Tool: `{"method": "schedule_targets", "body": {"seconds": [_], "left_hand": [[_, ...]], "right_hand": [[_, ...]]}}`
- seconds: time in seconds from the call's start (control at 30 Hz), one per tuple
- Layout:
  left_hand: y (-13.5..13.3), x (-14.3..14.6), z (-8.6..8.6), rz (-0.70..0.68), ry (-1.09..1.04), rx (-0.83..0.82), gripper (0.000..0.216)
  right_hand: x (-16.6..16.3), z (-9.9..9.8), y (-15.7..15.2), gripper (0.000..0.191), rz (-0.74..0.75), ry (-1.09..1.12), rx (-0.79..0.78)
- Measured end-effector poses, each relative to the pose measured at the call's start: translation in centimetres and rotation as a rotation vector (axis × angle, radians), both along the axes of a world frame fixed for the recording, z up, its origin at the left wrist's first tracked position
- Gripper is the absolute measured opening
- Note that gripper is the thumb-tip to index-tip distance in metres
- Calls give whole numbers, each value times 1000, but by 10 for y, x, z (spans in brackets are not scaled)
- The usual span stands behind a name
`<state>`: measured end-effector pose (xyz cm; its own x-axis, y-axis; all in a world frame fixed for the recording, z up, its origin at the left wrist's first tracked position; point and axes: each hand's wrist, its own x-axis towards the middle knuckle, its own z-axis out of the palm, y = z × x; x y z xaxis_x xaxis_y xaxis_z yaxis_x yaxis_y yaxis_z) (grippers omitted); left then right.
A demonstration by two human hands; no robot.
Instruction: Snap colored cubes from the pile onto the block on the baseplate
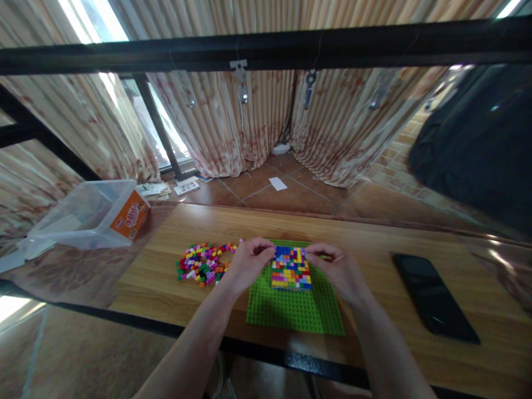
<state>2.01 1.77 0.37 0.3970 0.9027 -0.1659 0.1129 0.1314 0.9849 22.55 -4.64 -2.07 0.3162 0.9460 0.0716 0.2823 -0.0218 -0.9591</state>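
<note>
A block of many-coloured building bricks (291, 271) sits on a green baseplate (295, 313) in front of me. Its top is a patchwork of yellow, red, blue, orange and white, with blue along the far edge. My left hand (249, 260) is closed in a pinch at the block's far left corner. At the far right corner, my right hand (334, 266) also has thumb and fingertips pressed together. Whatever either pinch holds is too small or hidden to make out. Loose coloured bricks (203, 263) lie heaped on the wooden table, left of my left hand.
A black phone (434, 296) lies on the wooden table (166, 299) at the right. Beyond the table's left end stands a clear plastic bin (95, 216) with an orange label. A dark bar (266, 52) with hanging metal clips crosses above, before patterned curtains (216, 122).
</note>
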Motion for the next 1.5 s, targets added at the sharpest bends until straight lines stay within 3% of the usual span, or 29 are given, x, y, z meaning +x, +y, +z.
{"method": "schedule_targets", "body": {"seconds": [0.17, 0.4, 0.77, 1.03, 1.3, 1.5], "left_hand": [[1, -1, -1, -9, -5, -3, 13], [1, -1, -2, -19, -32, 4, 12], [0, 1, -7, -20, -16, 15, 12], [1, 4, -11, -18, -31, 24, 10], [2, -2, -2, -2, -3, 71, 14], [23, -37, -1, 17, 165, 238, 13]], "right_hand": [[-5, 1, 2, 24, -58, 106, -19], [-9, -2, 4, 45, -116, 287, -39], [-21, 3, 7, 39, -104, 469, -54], [-21, 0, 6, 40, -111, 464, -64], [-14, -1, 3, 47, -75, 398, -42], [-1, 0, 1, 37, -255, 324, -7]]}}
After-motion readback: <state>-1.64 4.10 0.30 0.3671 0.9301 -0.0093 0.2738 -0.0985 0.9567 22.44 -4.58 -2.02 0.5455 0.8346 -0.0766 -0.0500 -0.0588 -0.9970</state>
